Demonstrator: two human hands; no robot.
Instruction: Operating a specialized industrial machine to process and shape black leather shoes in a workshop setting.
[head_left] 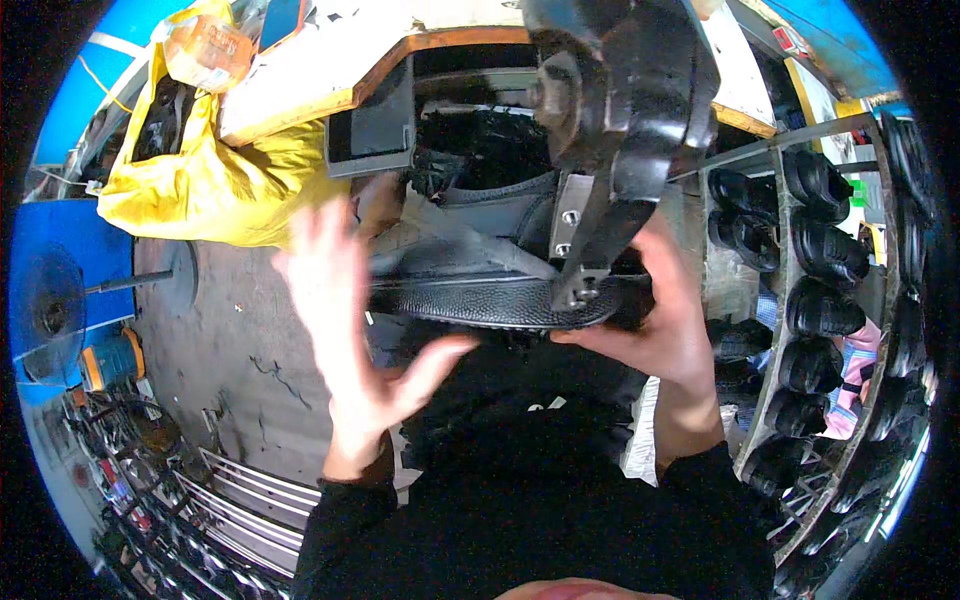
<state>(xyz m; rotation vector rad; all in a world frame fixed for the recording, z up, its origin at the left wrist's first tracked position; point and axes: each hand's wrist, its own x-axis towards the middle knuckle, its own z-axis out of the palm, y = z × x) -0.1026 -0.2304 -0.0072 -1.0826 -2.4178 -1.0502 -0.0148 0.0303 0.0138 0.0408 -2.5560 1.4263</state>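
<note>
A black shoe (460, 300) with a pebbled sole edge lies across the middle, under the head of a black sewing machine (625, 110). The machine's narrow metal foot comes down on the shoe near its right end. My right hand (668, 315) grips that end, thumb below along the sole and fingers behind, partly hidden by the machine. At the shoe's left end, my left hand (345, 320) is slightly blurred, its fingers raised and thumb stretched out toward the sole. It holds nothing, and I cannot tell whether it touches the shoe.
A yellow bag (215, 200) hangs by the white worktable (400, 25) at the upper left. Black shoes fill a metal rack (780, 300) at my right. A fan (55, 310) stands at far left, above a rack with pale bars (250, 500).
</note>
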